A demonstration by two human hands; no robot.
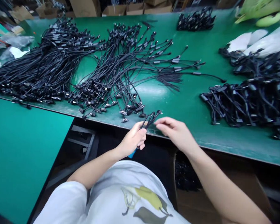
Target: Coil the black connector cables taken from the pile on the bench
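Note:
My left hand (133, 139) is closed round a small folded bundle of black cable (151, 118) at the near edge of the green table (189, 102). The looped end of the cable sticks up past the fingers. My right hand (175, 130) is beside it, fingers curled and pinching at the cable's end. A blue bit shows under my left hand. Several loose black cables with connectors (121, 71) fan out on the table just beyond the hands.
A big heap of black cables (37, 68) lies at the left, coiled bundles (252, 99) at the right, another pile (196, 20) at the back. White bags (259, 40) and cardboard boxes (114, 9) are farther off. A carton with cables (186, 177) stands under the table.

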